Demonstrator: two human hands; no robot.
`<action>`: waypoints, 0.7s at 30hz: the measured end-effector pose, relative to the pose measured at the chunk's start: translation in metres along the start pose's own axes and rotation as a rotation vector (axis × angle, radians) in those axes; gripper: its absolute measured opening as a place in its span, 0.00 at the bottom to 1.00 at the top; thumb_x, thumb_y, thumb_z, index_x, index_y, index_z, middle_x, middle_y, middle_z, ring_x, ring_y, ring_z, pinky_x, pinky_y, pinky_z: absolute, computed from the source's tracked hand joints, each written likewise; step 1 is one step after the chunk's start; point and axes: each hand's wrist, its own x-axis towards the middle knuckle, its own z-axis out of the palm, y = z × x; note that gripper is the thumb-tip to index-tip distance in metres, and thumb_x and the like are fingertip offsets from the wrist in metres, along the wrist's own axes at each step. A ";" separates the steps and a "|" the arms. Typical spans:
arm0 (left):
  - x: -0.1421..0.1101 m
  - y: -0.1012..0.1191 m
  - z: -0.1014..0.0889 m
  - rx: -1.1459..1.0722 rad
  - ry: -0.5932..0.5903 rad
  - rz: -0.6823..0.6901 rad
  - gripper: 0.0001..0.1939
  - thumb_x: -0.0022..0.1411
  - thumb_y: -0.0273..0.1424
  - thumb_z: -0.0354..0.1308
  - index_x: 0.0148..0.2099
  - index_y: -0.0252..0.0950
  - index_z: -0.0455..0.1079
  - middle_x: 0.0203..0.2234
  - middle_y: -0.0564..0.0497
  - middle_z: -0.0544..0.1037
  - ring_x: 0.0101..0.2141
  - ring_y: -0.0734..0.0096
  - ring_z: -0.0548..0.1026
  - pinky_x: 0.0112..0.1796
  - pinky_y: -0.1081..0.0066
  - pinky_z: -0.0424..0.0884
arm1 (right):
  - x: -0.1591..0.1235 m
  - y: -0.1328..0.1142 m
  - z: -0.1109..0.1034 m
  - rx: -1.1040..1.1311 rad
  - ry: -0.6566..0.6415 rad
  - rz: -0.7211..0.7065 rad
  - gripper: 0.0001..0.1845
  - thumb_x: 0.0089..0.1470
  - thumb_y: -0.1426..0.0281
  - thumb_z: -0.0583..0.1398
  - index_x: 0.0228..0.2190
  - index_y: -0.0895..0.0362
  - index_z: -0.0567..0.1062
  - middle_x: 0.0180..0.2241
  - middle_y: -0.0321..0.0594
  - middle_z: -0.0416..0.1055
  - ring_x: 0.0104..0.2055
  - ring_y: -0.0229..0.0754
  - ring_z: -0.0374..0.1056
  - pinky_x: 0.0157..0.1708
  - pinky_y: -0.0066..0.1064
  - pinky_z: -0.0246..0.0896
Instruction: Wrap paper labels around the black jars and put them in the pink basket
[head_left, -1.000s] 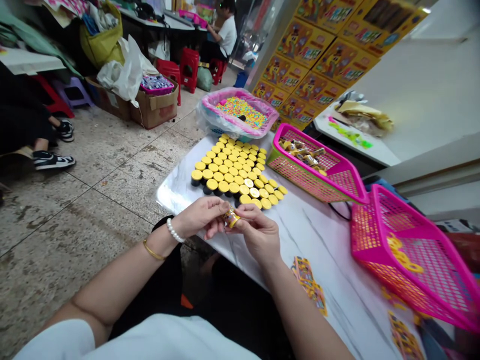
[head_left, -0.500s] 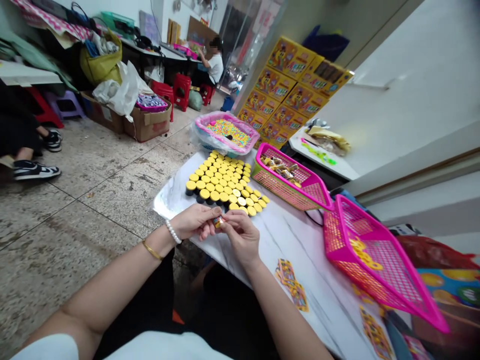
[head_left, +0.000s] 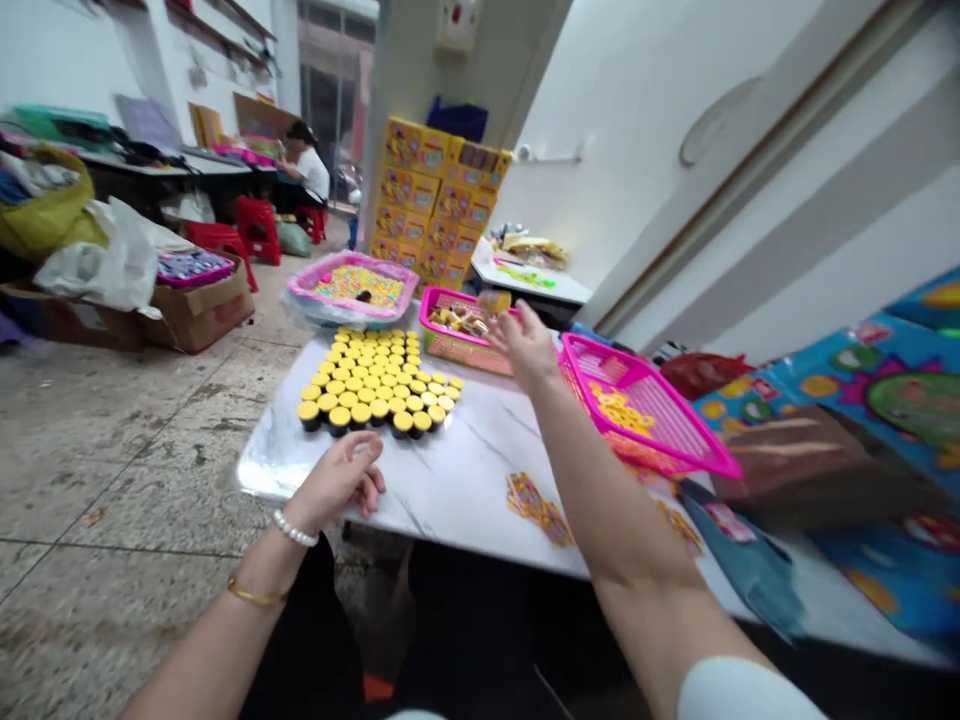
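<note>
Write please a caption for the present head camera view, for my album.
Right hand with a small yellow piece at its fingertips, near a pink basket; left hand by yellow-topped pots.

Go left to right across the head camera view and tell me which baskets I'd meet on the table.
Plastic-lined basket of colourful pellets, basket of shiny wrapped pieces, basket of yellow pieces.

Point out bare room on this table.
Bare tabletop lies between the yellow-lidded pots, the left hand and the printed pieces. Smaller: left of the pots. Crowded: the far side, with the bead basin and pink baskets.
</note>
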 end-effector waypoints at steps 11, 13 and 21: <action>-0.002 0.003 0.004 0.140 0.021 0.025 0.34 0.48 0.52 0.69 0.47 0.31 0.68 0.21 0.54 0.75 0.16 0.75 0.71 0.15 0.76 0.66 | -0.154 0.051 -0.130 -0.850 -0.333 -0.113 0.06 0.49 0.65 0.68 0.32 0.50 0.85 0.35 0.42 0.79 0.39 0.48 0.73 0.43 0.41 0.66; -0.001 0.003 0.005 0.166 0.037 0.035 0.33 0.48 0.52 0.69 0.46 0.31 0.69 0.22 0.54 0.74 0.17 0.75 0.70 0.15 0.76 0.66 | -0.170 0.067 -0.139 -0.796 -0.294 -0.056 0.06 0.50 0.63 0.67 0.28 0.51 0.84 0.33 0.42 0.78 0.38 0.47 0.72 0.42 0.40 0.67; -0.011 -0.001 0.020 0.218 0.173 0.115 0.31 0.46 0.52 0.69 0.41 0.31 0.72 0.21 0.52 0.75 0.16 0.77 0.68 0.16 0.77 0.64 | -0.166 0.079 -0.133 -0.810 -0.314 -0.103 0.10 0.54 0.65 0.64 0.24 0.56 0.77 0.25 0.39 0.74 0.31 0.43 0.68 0.35 0.36 0.61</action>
